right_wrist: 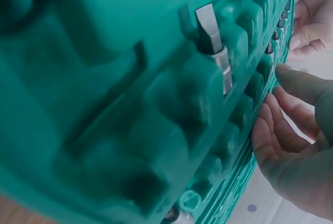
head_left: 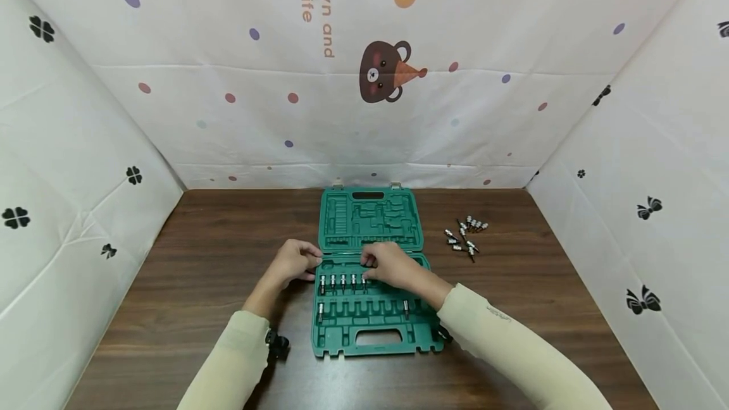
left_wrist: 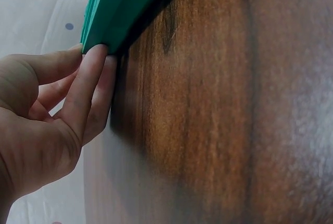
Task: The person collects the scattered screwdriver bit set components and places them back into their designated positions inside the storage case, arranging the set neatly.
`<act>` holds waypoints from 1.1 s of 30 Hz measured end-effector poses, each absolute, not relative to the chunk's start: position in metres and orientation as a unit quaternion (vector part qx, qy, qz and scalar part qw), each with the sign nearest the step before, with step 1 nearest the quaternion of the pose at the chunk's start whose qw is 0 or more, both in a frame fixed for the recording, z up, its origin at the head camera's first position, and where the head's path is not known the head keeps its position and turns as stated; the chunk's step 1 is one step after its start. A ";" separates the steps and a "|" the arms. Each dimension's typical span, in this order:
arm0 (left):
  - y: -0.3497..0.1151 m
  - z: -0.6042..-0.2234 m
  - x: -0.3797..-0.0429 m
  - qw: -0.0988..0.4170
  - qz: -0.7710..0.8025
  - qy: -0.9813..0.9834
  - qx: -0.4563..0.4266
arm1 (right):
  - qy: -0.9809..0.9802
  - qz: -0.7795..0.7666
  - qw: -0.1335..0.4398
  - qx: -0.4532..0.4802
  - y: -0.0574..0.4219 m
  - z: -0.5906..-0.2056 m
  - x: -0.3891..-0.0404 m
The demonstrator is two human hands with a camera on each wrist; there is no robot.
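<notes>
A green plastic case lies unfolded on the table. Its lower half holds several silver bit sockets in the upper row and one at each end of the lower row. Thumb and fingers of my left hand pinch the case's left edge near the hinge, as the left wrist view confirms. Over the upper row is my right hand, its thumb at the rightmost bit socket there. In the right wrist view the thumb and fingers stand apart, and a flat-tipped bit socket sits in its slot nearby.
Loose bit sockets lie scattered on the brown table, right of the case. The raised case lid lies towards the back wall. White printed cloth encloses the table at the back and both sides.
</notes>
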State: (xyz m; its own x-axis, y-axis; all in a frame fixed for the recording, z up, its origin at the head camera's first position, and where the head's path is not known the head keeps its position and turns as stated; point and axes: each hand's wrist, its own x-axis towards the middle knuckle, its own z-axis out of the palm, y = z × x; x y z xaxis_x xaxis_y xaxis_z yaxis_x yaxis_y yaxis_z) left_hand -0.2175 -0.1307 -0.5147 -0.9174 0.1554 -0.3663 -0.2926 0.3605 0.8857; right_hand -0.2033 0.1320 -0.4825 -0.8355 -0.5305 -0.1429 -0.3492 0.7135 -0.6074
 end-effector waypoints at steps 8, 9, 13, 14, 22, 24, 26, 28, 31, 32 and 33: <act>-0.131 -0.514 -0.217 0.196 0.567 0.799 -0.039 | 0.916 -0.300 0.125 -0.237 0.148 -0.480 -0.202; -0.131 -0.514 -0.217 0.196 0.567 0.799 -0.039 | 0.916 -0.299 0.121 -0.236 0.150 -0.480 -0.202; -0.131 -0.513 -0.217 0.196 0.565 0.800 -0.040 | 0.916 -0.311 0.109 -0.228 0.160 -0.479 -0.199; -0.131 -0.513 -0.217 0.196 0.565 0.800 -0.040 | 0.915 -0.316 0.106 -0.226 0.163 -0.479 -0.199; -0.130 -0.510 -0.215 0.199 0.565 0.800 -0.041 | 0.909 -0.362 0.072 -0.192 0.190 -0.476 -0.197; -0.130 -0.511 -0.215 0.198 0.565 0.800 -0.041 | 0.906 -0.373 0.063 -0.190 0.197 -0.475 -0.198; -0.131 -0.512 -0.215 0.197 0.565 0.800 -0.040 | 0.903 -0.382 0.055 -0.188 0.203 -0.475 -0.198; -0.131 -0.514 -0.216 0.196 0.567 0.799 -0.039 | 0.901 -0.389 0.050 -0.185 0.210 -0.475 -0.199; -0.132 -0.516 -0.217 0.195 0.569 0.798 -0.039 | 0.900 -0.396 0.043 -0.179 0.219 -0.474 -0.199; -0.132 -0.517 -0.217 0.194 0.569 0.798 -0.040 | 0.900 -0.397 0.038 -0.175 0.222 -0.473 -0.199; -0.131 -0.517 -0.217 0.194 0.570 0.798 -0.040 | 0.902 -0.395 0.031 -0.171 0.226 -0.474 -0.199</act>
